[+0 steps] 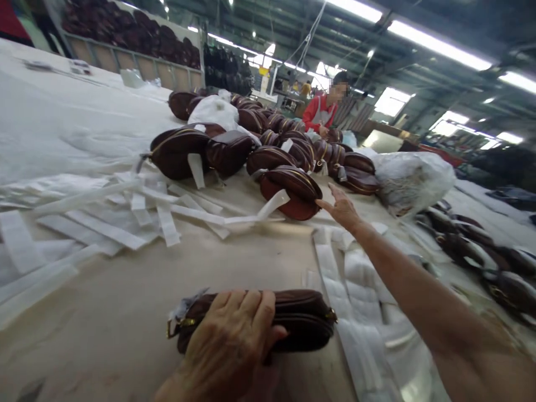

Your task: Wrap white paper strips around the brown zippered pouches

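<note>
On the near tabletop lies a dark brown leather bag point(301, 321) with gold metal rings at its ends. My left hand point(234, 329) grips it from above, fingers over the top and thumb along the front. My right hand point(341, 207) reaches forward, fingers stretched out and apart. Its fingertips are at the right edge of another brown zippered bag point(288, 190); whether they touch it I cannot tell. A strip of white foam point(274, 204) lies against the front of that bag.
Many brown bags point(268, 120) are heaped behind. White foam strips point(109, 229) litter the left; more foam sheets point(355, 279) lie under my right arm. A clear plastic sack point(412, 178) and bag straps point(473, 245) are at the right. A person in red point(318, 111) stands across the table.
</note>
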A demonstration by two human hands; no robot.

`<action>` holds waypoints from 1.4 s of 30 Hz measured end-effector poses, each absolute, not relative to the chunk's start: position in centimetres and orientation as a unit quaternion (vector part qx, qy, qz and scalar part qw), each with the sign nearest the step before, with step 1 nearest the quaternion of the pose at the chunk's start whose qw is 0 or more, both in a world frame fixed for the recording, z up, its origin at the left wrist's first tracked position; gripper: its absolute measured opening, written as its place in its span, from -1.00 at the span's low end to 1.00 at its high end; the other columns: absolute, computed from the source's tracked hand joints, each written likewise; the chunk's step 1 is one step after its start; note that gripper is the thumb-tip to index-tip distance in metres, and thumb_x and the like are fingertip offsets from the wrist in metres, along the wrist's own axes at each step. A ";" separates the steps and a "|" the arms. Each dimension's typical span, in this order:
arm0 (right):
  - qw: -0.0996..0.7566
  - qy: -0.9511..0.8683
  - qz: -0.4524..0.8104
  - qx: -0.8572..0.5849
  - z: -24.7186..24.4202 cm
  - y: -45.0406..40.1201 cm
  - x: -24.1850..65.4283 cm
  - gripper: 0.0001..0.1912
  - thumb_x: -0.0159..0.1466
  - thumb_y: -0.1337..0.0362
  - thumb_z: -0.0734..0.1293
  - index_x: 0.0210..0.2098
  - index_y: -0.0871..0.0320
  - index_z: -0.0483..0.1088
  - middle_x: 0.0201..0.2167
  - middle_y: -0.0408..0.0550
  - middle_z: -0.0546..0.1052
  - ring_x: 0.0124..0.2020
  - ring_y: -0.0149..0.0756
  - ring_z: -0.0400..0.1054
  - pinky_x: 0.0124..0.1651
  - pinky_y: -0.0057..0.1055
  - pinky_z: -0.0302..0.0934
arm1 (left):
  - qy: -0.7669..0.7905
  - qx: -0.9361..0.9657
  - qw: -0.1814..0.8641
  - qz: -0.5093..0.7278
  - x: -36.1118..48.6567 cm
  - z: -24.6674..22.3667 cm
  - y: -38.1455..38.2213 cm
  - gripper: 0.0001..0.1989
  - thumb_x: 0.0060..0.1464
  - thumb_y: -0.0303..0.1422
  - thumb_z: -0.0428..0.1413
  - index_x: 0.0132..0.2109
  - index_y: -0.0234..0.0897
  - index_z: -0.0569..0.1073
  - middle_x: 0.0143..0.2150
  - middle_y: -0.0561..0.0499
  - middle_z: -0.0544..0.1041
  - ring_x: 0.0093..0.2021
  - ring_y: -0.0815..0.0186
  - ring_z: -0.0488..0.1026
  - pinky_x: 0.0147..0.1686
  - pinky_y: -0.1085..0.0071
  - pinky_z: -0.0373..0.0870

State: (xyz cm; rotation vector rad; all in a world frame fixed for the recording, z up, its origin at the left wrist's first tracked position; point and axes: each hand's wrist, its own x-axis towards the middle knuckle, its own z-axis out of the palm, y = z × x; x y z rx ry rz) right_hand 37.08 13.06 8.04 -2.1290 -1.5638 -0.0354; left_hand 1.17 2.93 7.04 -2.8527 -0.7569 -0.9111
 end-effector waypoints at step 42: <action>0.239 -0.444 -0.230 -0.832 5.5 -18.4 34.3 -0.66 0.36 0.17 0.08 -0.21 0.16 0.43 -0.23 0.11 0.48 -0.14 -0.18 0.34 0.00 -0.21 0.20 | -0.207 -0.918 0.174 -0.290 0.1 5.1 3.5 -0.69 0.28 -0.22 -0.14 -0.02 -0.30 0.35 -0.25 -0.11 0.50 -0.35 0.13 0.43 -0.34 0.25 0.31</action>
